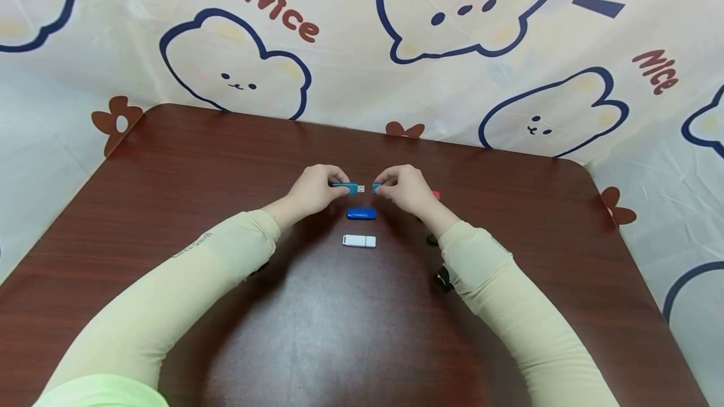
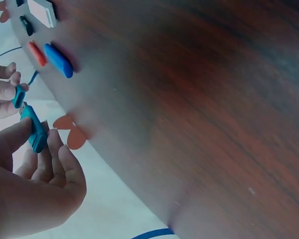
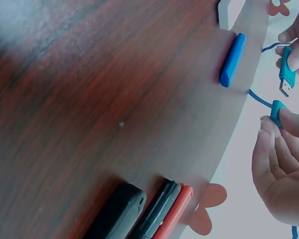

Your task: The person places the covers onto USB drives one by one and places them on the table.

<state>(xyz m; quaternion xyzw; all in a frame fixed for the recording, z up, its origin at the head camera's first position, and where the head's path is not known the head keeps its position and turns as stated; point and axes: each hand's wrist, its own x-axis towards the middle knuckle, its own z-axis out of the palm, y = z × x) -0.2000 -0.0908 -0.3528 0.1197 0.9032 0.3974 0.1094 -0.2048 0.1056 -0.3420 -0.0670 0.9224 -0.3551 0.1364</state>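
Observation:
Between thumb and fingers, my left hand (image 1: 313, 191) pinches a teal USB stick (image 1: 346, 188) whose metal plug (image 1: 361, 189) is bare and points right. Facing it across a small gap, my right hand (image 1: 405, 188) pinches the stick's teal cap (image 3: 276, 113). In the right wrist view the plug (image 3: 285, 89) stands just apart from the cap. A blue USB stick (image 1: 361, 213) lies on the table just nearer than the hands, and a white USB stick (image 1: 359, 241) lies nearer still, both roughly crosswise.
Beside the right forearm, partly hidden in the head view, lie a red stick (image 3: 174, 214), a slim black one (image 3: 155, 211) and a thicker black one (image 3: 117, 211). The brown table (image 1: 317, 331) meets a printed cloth (image 1: 351, 80) at its back and sides.

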